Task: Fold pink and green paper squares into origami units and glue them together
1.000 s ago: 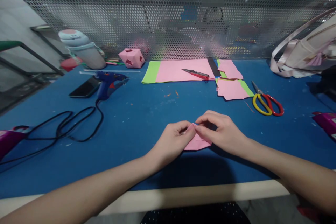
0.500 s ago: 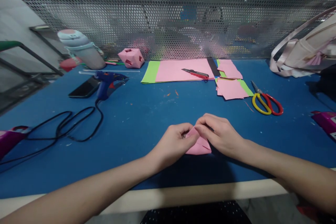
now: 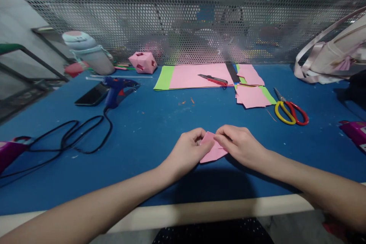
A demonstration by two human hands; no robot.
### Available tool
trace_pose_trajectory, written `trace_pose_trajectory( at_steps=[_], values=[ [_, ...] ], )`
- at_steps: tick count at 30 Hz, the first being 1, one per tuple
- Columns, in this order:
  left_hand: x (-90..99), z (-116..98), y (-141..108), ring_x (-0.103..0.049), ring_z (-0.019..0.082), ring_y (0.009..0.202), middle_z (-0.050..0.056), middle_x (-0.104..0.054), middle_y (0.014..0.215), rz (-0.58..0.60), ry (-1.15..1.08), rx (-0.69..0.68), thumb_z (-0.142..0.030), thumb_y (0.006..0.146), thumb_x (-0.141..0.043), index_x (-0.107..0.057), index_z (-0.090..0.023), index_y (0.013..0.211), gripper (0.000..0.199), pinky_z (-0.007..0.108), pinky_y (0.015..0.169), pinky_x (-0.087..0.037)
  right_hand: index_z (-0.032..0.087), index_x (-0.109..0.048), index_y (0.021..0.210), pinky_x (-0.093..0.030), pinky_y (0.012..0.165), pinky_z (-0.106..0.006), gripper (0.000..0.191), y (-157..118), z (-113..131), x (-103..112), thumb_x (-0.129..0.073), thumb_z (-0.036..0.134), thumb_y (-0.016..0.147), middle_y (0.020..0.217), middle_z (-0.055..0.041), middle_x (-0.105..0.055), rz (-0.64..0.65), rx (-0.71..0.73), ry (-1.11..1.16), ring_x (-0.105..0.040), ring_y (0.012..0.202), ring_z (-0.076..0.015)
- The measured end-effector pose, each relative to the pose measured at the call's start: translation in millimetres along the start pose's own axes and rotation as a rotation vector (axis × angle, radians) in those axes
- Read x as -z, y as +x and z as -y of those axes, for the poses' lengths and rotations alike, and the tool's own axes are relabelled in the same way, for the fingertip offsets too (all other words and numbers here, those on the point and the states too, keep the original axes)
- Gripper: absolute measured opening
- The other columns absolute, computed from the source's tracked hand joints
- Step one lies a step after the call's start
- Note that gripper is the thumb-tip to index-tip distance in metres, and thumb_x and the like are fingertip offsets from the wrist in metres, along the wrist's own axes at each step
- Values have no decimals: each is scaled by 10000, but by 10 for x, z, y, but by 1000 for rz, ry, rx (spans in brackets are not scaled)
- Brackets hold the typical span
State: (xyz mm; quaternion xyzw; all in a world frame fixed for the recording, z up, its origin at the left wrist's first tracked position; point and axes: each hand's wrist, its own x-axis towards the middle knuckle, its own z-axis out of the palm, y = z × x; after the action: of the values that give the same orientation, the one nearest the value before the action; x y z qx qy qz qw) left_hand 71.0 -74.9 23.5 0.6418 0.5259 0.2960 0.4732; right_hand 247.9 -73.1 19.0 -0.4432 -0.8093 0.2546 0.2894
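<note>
A blue glue gun (image 3: 113, 95) lies at the left of the frame, a pink paper polyhedron (image 3: 146, 65) at upper left. Just below centre, I see the left hand (image 3: 185, 153) pinching 1 folded pink paper (image 3: 213, 154), the right hand (image 3: 243, 143) pinching its right side; scissors (image 3: 295, 116) lie towards the right.

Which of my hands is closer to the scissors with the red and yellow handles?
Right. Your right hand, pinching the folded pink paper, is left of the scissors and closer to you; your left hand grips the paper from farther left.
</note>
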Motion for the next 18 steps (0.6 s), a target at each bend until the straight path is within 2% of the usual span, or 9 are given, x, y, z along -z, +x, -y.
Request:
trace_pose_trajectory(
  at_steps=[4,9,14,18],
  values=[
    [19,11,11,-349,82,528,-63,-397,569,-57,0,-10,-366,767,-583,-466,-172,615,273,207,488,-274,173,-579,762,-365,585,-235,202,14,37,27,-481,283,902,697,10,-605,20,-85,26,-522,627,-101],
    [14,7,8,-389,87,527,-58,-441,570,-57,6,12,-379,756,-598,-509,-170,672,241,208,494,-293,164,-546,675,-339,555,-232,204,6,4,-27,-510,225,866,629,14,-583,-3,-61,-15,-491,568,-91],
    [20,17,6,-421,96,555,-54,-471,587,-76,54,-5,-279,748,-568,-531,-172,706,121,209,515,-321,164,-567,736,-353,580,-233,169,0,15,-39,-524,264,865,674,8,-585,-25,-16,4,-498,609,-98],
    [37,54,23,-445,102,570,-47,-510,630,-95,48,-21,-225,721,-550,-523,-177,744,60,214,520,-335,171,-565,819,-359,586,-235,95,-8,54,-32,-547,262,839,719,10,-585,-14,-41,19,-498,627,-102]
  ],
)
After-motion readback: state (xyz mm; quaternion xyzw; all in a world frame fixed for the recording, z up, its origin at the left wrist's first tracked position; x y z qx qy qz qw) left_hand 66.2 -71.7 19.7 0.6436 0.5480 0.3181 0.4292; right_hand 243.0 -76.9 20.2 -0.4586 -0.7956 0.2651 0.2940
